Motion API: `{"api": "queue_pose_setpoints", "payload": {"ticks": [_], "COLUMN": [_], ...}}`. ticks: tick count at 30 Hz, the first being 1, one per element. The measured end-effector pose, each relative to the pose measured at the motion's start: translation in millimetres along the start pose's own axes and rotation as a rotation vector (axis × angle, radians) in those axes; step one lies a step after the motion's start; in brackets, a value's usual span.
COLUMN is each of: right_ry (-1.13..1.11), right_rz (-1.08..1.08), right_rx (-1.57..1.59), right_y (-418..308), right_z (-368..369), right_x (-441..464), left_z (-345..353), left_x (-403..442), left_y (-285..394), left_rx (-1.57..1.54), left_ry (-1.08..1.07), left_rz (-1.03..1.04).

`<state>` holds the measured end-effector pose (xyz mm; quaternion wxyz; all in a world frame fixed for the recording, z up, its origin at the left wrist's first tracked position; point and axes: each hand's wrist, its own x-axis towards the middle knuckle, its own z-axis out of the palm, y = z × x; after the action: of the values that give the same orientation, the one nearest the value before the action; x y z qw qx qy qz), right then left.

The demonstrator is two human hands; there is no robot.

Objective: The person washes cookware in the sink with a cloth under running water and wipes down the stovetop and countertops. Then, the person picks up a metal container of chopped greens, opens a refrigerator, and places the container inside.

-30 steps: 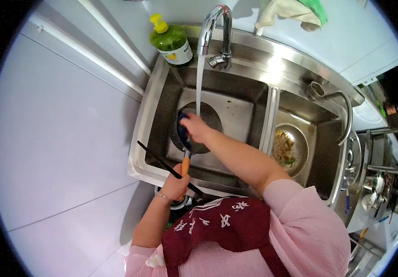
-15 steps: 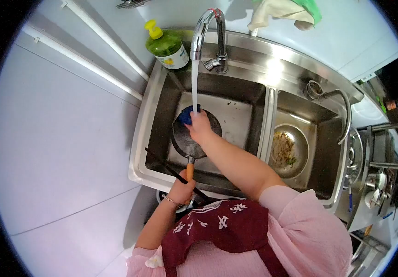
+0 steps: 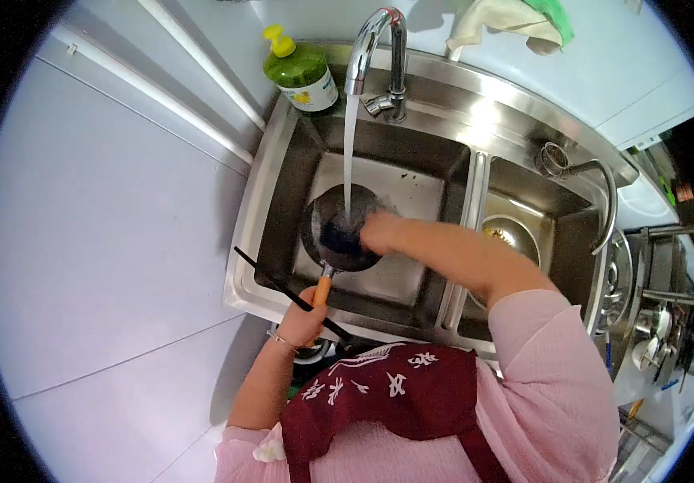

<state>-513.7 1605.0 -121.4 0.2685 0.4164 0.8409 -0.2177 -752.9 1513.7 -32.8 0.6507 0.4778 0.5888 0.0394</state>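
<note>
My left hand is closed around the orange-brown handle of a small dark frying pan, tilted in the left sink basin. A thin black rod crosses at this hand; whether the fingers also grip it I cannot tell. Inside the pan, my right hand is closed on a dark blue scrubbing cloth, partly hidden and smeared by motion and splashing. Water runs from the chrome faucet straight into the pan.
A green soap bottle with a yellow pump stands at the sink's back left corner. In the right basin lies a metal bowl with food scraps, partly behind my forearm. A cloth hangs at the back wall.
My right hand has moved from the pan's upper left to its right side, with the blue cloth now lower in the pan. The left hand still holds the handle.
</note>
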Motion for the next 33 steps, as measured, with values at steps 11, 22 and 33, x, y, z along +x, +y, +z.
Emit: {"api": "queue_pose_setpoints", "payload": {"ticks": [11,22,33], "right_ry": [0.936,0.145,0.578], "right_rz": [-0.327,0.033,-0.292], "right_rx": [-0.578,0.480,2.586], "right_y": [58.6,-16.8,-25.8], "right_z": [-33.2,-27.9,-46.2], "right_x": [27.3,12.3,46.7], "left_z": [0.9,5.6,9.5], "left_x": [-2.8,5.7,33.4], "left_y": [19.6,23.5,17.8], "left_rx": [0.127,0.070,0.474], "left_ry": [0.039,0.095,0.239], "left_rz": [0.024,0.129,0.304]}}
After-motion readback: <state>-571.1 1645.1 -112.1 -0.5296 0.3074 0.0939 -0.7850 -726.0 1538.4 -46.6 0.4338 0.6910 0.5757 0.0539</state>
